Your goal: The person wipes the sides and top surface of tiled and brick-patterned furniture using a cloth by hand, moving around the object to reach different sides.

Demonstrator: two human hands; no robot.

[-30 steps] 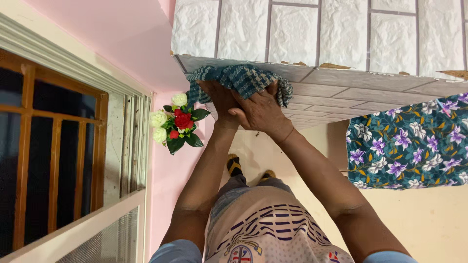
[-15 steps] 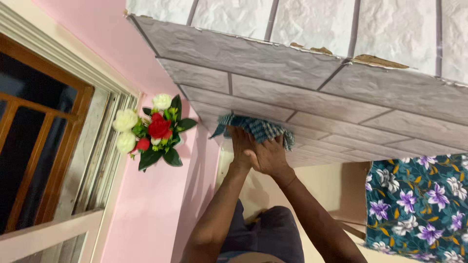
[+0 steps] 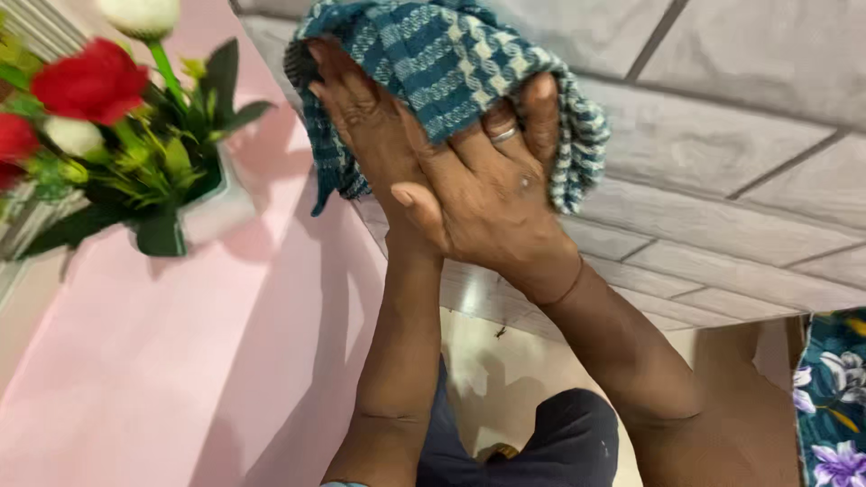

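A blue-and-white checked cloth [image 3: 451,54] lies bunched against a grey brick-patterned surface [image 3: 722,135]. Both my hands press on it. My left hand [image 3: 356,108] is at the cloth's left side, with its fingers tucked under the folds. Crossing over the left hand is my right hand [image 3: 487,203], which wears a ring; its fingertips dig into the cloth. Both forearms reach up from the bottom of the view.
A bunch of red and white artificial flowers [image 3: 99,117] with green leaves sticks out from the pink wall [image 3: 180,361], just left of the cloth. A teal floral fabric [image 3: 834,406] shows at the lower right. A cream floor [image 3: 487,361] lies below.
The view has closed in on the hands and cloth. The cloth and both hands now sit higher on the brick surface, nearer the flowers. The grip looks the same.
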